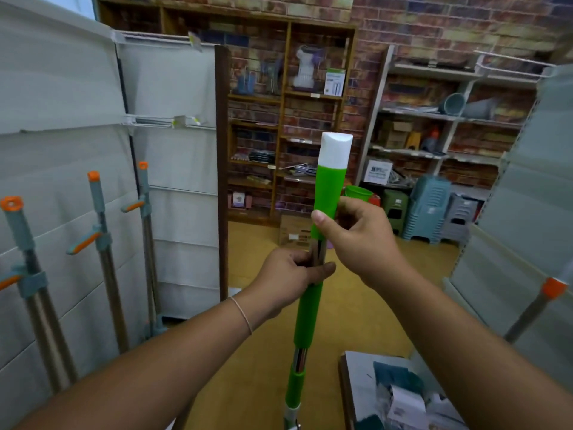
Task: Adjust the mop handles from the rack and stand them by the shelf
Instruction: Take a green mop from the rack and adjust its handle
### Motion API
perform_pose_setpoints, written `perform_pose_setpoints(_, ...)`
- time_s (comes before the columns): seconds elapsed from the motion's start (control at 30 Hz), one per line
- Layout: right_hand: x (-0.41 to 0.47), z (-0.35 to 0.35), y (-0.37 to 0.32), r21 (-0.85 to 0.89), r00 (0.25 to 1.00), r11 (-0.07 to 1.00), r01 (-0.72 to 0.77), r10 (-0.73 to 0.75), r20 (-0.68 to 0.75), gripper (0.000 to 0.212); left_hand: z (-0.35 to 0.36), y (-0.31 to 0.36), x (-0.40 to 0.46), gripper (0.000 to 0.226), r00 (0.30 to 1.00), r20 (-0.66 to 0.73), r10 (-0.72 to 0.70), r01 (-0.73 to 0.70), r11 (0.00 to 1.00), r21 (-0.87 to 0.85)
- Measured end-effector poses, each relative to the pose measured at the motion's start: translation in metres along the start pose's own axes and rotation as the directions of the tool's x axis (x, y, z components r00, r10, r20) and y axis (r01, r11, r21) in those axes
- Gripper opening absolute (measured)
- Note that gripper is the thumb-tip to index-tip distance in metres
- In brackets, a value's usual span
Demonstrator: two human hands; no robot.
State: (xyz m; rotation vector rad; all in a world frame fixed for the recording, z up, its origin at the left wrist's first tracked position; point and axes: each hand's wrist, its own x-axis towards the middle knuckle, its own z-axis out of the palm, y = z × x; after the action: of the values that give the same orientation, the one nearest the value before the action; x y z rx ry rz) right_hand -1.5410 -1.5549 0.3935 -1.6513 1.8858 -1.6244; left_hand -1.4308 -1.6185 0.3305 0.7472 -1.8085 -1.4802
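You hold the green mop handle (310, 305) nearly upright in front of you over the floor, its long axis vertical and its white cap pointing up. Your left hand (288, 279) grips the bare metal section; your right hand (356, 234) pinches the upper green sleeve.

Small household-goods shop w/ brick-pattern walls: wooden shelves (286, 97) of packaged items, stacked plastic stools (429, 209), price-tag rails (161, 121), mop handles (102, 243) along display panels.
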Motion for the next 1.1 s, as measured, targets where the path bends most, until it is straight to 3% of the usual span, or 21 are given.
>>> perform_pose_setpoints(0.1,0.034,-0.004,0.017,0.003,0.999,1.0,0.0,0.0,-0.045,0.018,0.004,0.002,0.044,0.01,0.998,0.066,0.012,-0.014,0.999,0.03)
perform_pose_setpoints(0.23,0.08,-0.008,0.043,-0.033,0.993,0.999,-0.003,-0.001,-0.114,0.016,0.007,-0.001,0.109,0.015,0.99,0.135,0.052,-0.061,0.996,0.067)
perform_pose_setpoints(0.63,0.228,-0.026,0.101,-0.181,0.97,0.981,-0.062,0.016,-0.241,0.015,0.02,0.003,0.304,0.001,0.932,0.299,0.206,-0.169,0.975,-0.144)
perform_pose_setpoints(0.97,0.3,-0.057,0.153,-0.252,0.887,0.947,-0.201,0.066,-0.458,0.008,0.068,-0.008,0.407,0.01,0.901,0.404,0.156,-0.098,0.982,-0.161)
perform_pose_setpoints(1.1,0.328,-0.073,0.184,-0.249,0.855,0.935,-0.251,0.093,-0.51,0.02,0.091,-0.011,0.447,0.005,0.876,0.451,0.17,-0.113,0.982,-0.15)
